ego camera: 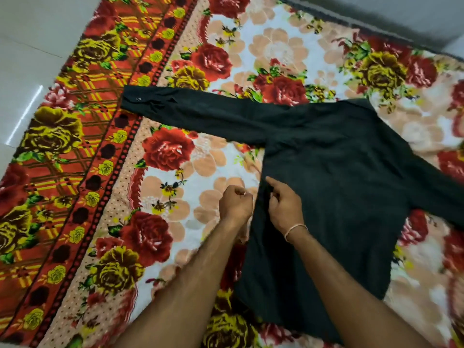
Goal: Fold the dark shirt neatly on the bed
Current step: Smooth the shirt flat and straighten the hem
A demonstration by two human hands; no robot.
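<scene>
The dark shirt (334,187) lies spread flat on the floral blanket (175,151), collar end far from me and hem near me. One long sleeve (200,109) stretches out to the left, while the other runs off the right edge. My right hand (285,208) rests on the shirt's left side seam, its index finger stretched forward and the other fingers curled on the cloth. My left hand (236,204) is a closed fist on the blanket just left of that seam, and I see nothing in it.
The blanket covers the whole bed, with a red and yellow patterned border (75,172) on the left. Pale floor tiles (22,71) show beyond the left edge and a grey surface (376,11) at the top right.
</scene>
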